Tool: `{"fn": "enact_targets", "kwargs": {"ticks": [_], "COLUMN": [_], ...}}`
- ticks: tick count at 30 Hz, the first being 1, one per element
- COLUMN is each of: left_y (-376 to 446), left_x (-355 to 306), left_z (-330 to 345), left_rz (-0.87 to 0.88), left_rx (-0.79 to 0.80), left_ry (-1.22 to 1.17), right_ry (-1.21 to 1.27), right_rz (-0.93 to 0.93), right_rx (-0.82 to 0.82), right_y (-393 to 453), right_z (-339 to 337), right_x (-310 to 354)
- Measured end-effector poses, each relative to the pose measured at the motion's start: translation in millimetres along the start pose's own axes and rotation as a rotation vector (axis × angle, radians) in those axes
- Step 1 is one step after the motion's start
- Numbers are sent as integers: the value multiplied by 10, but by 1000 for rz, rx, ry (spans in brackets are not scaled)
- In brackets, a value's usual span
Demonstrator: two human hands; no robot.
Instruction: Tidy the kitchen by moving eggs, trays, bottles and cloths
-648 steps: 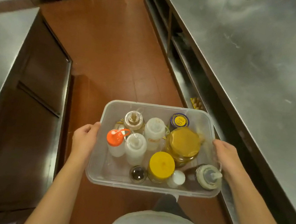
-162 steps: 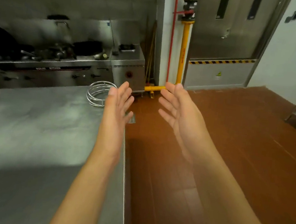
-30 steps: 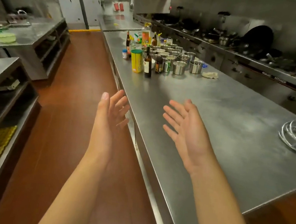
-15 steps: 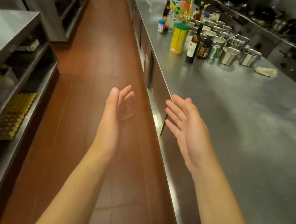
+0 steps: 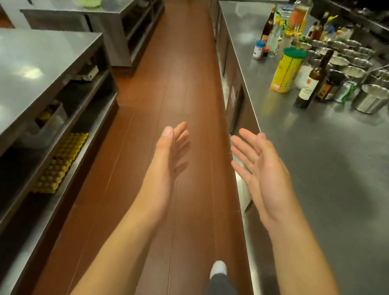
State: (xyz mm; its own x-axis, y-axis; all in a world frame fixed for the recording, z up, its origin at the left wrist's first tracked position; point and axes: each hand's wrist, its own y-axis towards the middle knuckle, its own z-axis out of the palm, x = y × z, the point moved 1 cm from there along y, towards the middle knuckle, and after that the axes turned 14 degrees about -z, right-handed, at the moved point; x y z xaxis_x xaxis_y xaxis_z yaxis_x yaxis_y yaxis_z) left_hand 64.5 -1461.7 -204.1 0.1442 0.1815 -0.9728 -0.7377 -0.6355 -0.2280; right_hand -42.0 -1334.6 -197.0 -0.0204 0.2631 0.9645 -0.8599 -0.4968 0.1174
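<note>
Both hands hang over the aisle floor, palms facing: left hand (image 5: 165, 168) and right hand (image 5: 261, 176), each grip loose, fingers straight, holding nothing. The yellow egg tray (image 5: 61, 162), eggs filling its near half, lies flat on the left bench's lower shelf (image 5: 45, 206), long axis along the aisle. A dark bottle (image 5: 312, 81) stands upright on the right bench (image 5: 330, 173) beside a yellow canister (image 5: 288, 70) and steel pots (image 5: 371, 98).

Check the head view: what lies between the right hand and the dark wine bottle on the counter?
Nothing: in the head view, only bare steel counter separates the open right hand from the wine bottle.
</note>
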Motion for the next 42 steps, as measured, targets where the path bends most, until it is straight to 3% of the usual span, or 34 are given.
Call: {"fn": "enact_targets", "kwargs": {"ticks": [11, 18, 25, 31, 42], "left_y": [1573, 2390, 3595, 4822, 6589], "left_x": [-839, -1023, -1028, -1461, -1837], "left_z": [691, 454, 159, -120, 2], "left_rz": [109, 101, 76, 64, 55], "left_rx": [-119, -222, -187, -113, 11], "left_ry": [20, -13, -43, -82, -47], "right_ry": [131, 121, 70, 55, 30], "right_rz": [-42, -21, 32, -35, -35], "right_rx": [169, 245, 176, 80, -29], "right_y": [2061, 2955, 3988, 5091, 6594], "right_z": [-101, 280, 613, 1084, 1194], "right_x": [257, 14, -521, -480, -791]}}
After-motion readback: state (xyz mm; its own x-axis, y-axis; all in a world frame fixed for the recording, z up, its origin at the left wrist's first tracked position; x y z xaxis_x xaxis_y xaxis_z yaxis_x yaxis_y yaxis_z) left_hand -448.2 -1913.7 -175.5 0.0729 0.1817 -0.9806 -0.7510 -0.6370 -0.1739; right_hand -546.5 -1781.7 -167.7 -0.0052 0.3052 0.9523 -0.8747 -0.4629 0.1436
